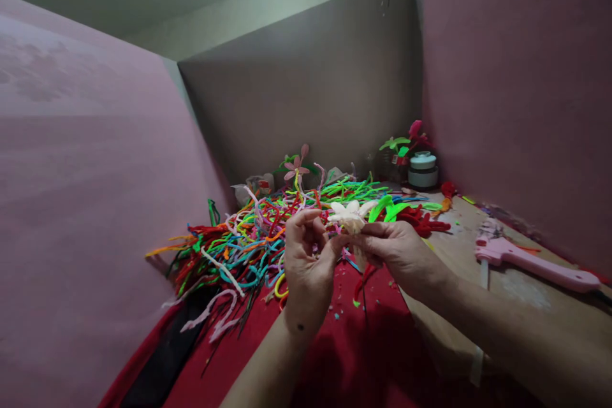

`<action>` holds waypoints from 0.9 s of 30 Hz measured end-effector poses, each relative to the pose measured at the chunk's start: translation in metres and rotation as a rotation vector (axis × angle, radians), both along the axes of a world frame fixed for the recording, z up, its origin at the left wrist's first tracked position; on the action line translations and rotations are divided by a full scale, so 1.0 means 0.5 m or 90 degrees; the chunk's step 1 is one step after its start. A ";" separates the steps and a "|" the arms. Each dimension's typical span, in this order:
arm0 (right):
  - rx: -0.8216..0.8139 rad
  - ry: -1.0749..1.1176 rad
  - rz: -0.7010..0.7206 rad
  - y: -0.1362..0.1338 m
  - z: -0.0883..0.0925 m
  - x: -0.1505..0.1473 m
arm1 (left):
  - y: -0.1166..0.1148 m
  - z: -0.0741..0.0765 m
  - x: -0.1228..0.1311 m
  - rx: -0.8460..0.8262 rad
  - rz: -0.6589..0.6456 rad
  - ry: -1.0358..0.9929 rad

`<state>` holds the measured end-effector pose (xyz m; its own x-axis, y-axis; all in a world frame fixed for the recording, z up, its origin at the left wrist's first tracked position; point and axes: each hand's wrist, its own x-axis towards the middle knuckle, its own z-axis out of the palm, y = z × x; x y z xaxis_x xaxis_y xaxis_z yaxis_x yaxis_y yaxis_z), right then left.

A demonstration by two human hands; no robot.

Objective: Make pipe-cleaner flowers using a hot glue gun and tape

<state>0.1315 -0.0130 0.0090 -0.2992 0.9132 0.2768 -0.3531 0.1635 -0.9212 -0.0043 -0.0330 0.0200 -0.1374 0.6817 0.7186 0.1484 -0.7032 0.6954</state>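
Observation:
My left hand [306,255] and my right hand [392,248] meet in the middle of the view, both closed around a small cream pipe-cleaner flower [351,215]. The left fingers pinch at its left side; the right fingers grip it from below and the right. Green leaf loops [388,209] stick out to the right of the flower. Behind the hands lies a big heap of many-coloured pipe cleaners [248,242].
A pink glue gun [530,260] lies on the wooden tabletop [459,248] at the right. Red cloth [363,344] covers the near part. A finished pink flower [296,169], red and green flowers [406,140] and a round jar [423,169] stand at the back corner. Pink walls close in on both sides.

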 end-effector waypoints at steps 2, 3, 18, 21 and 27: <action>0.049 -0.046 -0.034 -0.003 0.003 0.002 | -0.003 0.010 -0.011 0.078 0.089 0.111; 0.079 -0.073 -0.051 -0.005 0.002 0.002 | -0.004 0.015 -0.016 0.125 0.134 0.183; 0.304 -0.253 -0.257 -0.026 -0.022 -0.003 | -0.023 0.027 -0.015 0.289 0.256 0.466; 0.315 -0.265 -0.262 -0.024 -0.025 -0.003 | -0.020 0.034 -0.016 0.307 0.266 0.517; 0.356 -0.292 -0.303 -0.024 -0.031 -0.007 | -0.019 0.035 -0.015 0.308 0.304 0.587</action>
